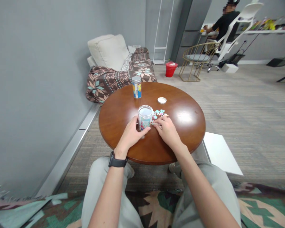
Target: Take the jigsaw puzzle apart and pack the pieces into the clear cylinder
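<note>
The open jar (145, 117) is standing mid-worktop (185, 126), with the fingers of the left hand (132, 132) wrapping its side and steadying it upright. The right hand (167, 129) is resting just beside it, fingers seemingly pinching one of the scattered puzzle pieces (159, 113).

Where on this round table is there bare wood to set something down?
The right side of the table, past the white lid and puzzle pieces, is bare. So is the left side, between the rim, the closed can and the left hand. The middle is crowded: the open jar, the pieces and the right hand sit close together.
</note>
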`<move>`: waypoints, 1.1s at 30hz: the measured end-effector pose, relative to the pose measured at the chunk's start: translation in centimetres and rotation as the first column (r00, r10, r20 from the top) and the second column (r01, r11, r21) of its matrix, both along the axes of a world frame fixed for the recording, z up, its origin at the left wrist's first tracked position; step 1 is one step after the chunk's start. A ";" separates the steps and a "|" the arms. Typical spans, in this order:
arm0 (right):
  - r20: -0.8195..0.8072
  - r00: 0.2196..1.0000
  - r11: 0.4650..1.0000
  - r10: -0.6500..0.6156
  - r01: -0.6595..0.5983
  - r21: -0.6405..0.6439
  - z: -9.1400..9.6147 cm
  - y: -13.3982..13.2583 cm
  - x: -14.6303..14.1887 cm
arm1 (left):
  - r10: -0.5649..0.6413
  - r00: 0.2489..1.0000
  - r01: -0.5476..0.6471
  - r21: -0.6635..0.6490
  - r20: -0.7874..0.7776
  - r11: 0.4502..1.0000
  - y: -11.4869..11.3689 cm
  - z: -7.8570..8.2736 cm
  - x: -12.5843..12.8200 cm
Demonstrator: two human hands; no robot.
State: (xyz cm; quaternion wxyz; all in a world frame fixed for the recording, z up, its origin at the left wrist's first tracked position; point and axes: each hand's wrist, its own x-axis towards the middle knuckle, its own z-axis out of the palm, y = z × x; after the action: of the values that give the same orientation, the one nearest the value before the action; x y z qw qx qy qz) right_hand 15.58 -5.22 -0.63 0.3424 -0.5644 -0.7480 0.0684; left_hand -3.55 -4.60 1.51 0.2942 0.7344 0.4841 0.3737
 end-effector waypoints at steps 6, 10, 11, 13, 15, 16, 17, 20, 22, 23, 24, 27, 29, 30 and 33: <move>-0.142 0.990 1.000 0.000 -0.001 -0.006 0.4 0.0 0.6 | -0.009 1.000 0.009 0.024 -0.020 1.000 -0.1 0.2 0.0; -0.321 0.946 0.999 -0.043 0.050 0.013 1.0 -0.3 0.7 | -0.018 0.999 0.021 0.069 -0.047 0.997 0.0 0.1 0.0; -0.364 0.929 0.996 -0.068 0.087 0.036 1.4 -0.5 0.6 | -0.017 0.998 0.022 0.081 -0.054 0.996 0.0 0.1 -0.1; -0.434 0.894 0.978 -0.114 0.177 0.109 2.7 -1.2 0.4 | -0.018 0.998 0.024 0.106 -0.063 0.994 0.0 0.1 -0.1; -0.456 0.884 0.954 -0.102 0.218 0.208 4.4 -2.0 0.1 | -0.032 0.997 0.040 0.128 -0.063 0.991 -0.1 0.2 -0.2; -0.439 0.894 0.946 -0.085 0.210 0.245 5.2 -2.5 0.0 | -0.044 0.997 0.052 0.138 -0.060 0.989 -0.2 0.3 -0.2; -0.398 0.916 0.951 -0.056 0.170 0.257 6.0 -2.9 -0.2 | -0.057 0.997 0.065 0.148 -0.056 0.987 -0.2 0.3 -0.2; -0.263 0.964 0.961 0.036 0.039 0.275 7.7 -3.8 -0.5 | -0.079 0.995 0.087 0.176 -0.053 0.981 -0.3 0.4 -0.2; -0.205 0.977 0.960 0.062 -0.003 0.280 8.0 -4.0 -0.7 | -0.079 0.995 0.090 0.196 -0.064 0.976 -0.3 0.4 -0.2; -0.189 0.980 0.960 0.062 -0.006 0.281 8.1 -4.1 -0.8 | -0.081 0.994 0.094 0.205 -0.073 0.974 -0.3 0.4 -0.2; -0.183 0.982 0.960 0.054 0.000 0.281 8.1 -4.1 -0.8 | -0.084 0.993 0.100 0.215 -0.082 0.971 -0.3 0.4 -0.3; -0.193 0.981 0.963 0.023 0.030 0.267 7.9 -4.2 -1.0 | -0.095 0.990 0.115 0.226 -0.100 0.967 -0.3 0.5 -0.3; -0.204 0.979 0.967 0.019 0.034 0.252 7.9 -4.3 -1.1 | -0.091 0.991 0.111 0.214 -0.100 0.971 -0.4 0.6 -0.3; -0.209 0.978 0.969 0.024 0.028 0.244 7.9 -4.3 -1.1 | -0.090 0.991 0.108 0.205 -0.098 0.973 -0.4 0.7 -0.3; -0.244 0.969 0.975 0.048 0.008 0.224 8.3 -4.5 -1.1 | -0.091 0.992 0.106 0.189 -0.088 0.976 -0.5 0.8 -0.2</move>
State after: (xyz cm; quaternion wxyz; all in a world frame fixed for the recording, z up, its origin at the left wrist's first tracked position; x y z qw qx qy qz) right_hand 14.45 -9.72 7.71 0.4936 -0.5017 -0.7081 0.0574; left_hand -3.79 -5.08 2.28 0.2202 0.7968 0.4199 0.3746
